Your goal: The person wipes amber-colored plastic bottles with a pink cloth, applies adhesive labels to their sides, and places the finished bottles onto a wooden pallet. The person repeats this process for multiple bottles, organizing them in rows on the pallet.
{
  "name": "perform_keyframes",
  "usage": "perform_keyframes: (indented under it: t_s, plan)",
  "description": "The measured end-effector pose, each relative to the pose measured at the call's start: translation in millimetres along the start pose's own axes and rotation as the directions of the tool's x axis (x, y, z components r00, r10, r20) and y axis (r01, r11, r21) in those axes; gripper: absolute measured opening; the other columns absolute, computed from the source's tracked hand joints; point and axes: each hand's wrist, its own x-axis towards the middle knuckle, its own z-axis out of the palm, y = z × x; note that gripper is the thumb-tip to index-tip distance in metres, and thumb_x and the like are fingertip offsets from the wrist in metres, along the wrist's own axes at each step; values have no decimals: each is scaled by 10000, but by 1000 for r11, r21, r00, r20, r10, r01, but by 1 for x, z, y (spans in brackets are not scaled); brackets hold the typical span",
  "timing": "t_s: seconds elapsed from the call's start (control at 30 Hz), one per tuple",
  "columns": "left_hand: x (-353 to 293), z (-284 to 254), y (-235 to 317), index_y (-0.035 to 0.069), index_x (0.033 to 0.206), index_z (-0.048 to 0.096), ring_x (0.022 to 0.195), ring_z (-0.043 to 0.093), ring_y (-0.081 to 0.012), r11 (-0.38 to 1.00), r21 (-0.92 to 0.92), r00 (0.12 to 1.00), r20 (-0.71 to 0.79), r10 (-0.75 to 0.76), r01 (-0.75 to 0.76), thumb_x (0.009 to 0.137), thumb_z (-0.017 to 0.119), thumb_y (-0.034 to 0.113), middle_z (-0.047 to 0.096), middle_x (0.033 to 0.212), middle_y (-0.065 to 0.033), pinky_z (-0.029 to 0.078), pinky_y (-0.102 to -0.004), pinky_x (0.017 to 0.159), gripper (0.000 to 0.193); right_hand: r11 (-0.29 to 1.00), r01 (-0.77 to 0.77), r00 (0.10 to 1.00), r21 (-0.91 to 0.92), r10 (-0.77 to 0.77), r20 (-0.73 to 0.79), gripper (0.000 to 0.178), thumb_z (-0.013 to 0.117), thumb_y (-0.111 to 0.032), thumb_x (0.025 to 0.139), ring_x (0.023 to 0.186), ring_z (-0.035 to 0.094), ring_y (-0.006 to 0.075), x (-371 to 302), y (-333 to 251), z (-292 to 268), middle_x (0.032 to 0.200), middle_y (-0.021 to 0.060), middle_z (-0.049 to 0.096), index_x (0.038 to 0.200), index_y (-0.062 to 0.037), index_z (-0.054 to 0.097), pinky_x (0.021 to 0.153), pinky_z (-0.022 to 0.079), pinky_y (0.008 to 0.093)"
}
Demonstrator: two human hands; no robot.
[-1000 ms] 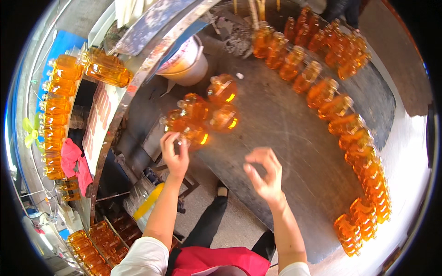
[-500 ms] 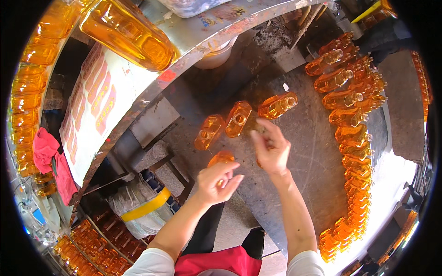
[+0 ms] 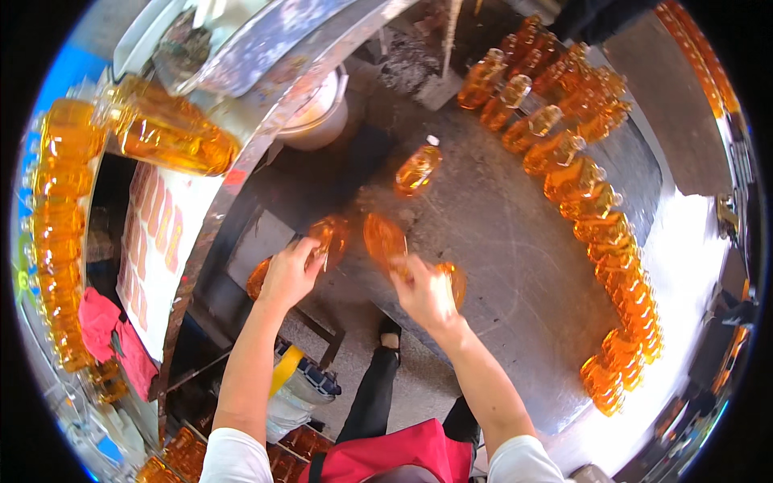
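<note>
My left hand [image 3: 291,274] is closed round the neck of an amber bottle [image 3: 330,235] at the left end of the dark metal table [image 3: 499,241]. With my right hand [image 3: 427,295] I grip the top of another amber bottle [image 3: 382,233], which leans and is slightly blurred. A third bottle [image 3: 456,283] shows partly behind my right hand. Beyond both hands stands a bottle with a white cap [image 3: 419,167]. Part of one more amber bottle [image 3: 257,278] shows beside my left wrist.
Rows of amber bottles [image 3: 600,201] line the table's right side. A curved metal counter edge [image 3: 201,249] runs along the left, holding a large bottle [image 3: 173,133], a printed sheet [image 3: 153,233] and a red cloth [image 3: 117,338]. A white bucket [image 3: 318,121] stands beyond the table.
Both hands, open and moving before, have closed on bottle tops. My left hand has moved left and the right one nearer the table's front edge. The whole view has turned and shifted.
</note>
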Motion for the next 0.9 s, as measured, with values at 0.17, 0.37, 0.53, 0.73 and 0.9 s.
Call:
perform_keyframes:
  t_s: [0.17, 0.37, 0.53, 0.73, 0.9]
  plan:
    - [-40, 28, 52, 47, 1015, 543, 723, 653, -381, 979, 139, 989, 27, 146, -148, 836, 682, 165, 668, 846, -174, 538, -447, 624, 256, 991, -116, 992, -62, 113, -50, 248, 728, -103, 791, 610, 637, 260, -122, 23, -56, 730, 138, 638, 1028, -85, 657, 564, 507, 346]
    - [-112, 91, 173, 57, 1011, 553, 709, 685, -316, 947, 77, 935, 207, 290, -311, 847, 687, 177, 685, 842, -153, 563, -409, 598, 243, 929, -369, 922, -12, 365, -128, 233, 717, -98, 781, 625, 646, 317, -294, 64, -147, 720, 145, 632, 1009, -102, 667, 570, 530, 398]
    - [-192, 189, 299, 35, 1009, 580, 723, 685, -308, 918, -67, 845, 369, 387, -391, 828, 704, 158, 680, 828, -146, 556, -398, 605, 251, 839, -544, 801, 26, 529, -281, 207, 688, -120, 808, 632, 628, 351, -448, 96, -233, 718, 145, 615, 1013, -114, 658, 568, 521, 422]
    - [-282, 311, 450, 17, 964, 620, 593, 648, -183, 856, -222, 733, 444, 515, -467, 764, 781, 107, 655, 709, -100, 529, -295, 565, 273, 786, -608, 669, 112, 583, -461, 170, 644, -109, 834, 668, 623, 382, -591, 149, -339, 749, 157, 622, 1003, -127, 630, 579, 517, 461]
    - [-342, 395, 566, 14, 966, 594, 691, 676, -295, 831, -315, 656, 511, 556, -459, 804, 719, 117, 668, 794, -146, 547, -373, 612, 228, 745, -657, 582, 115, 598, -551, 190, 645, -61, 809, 680, 632, 370, -681, 195, -414, 762, 155, 635, 991, -116, 633, 602, 529, 442]
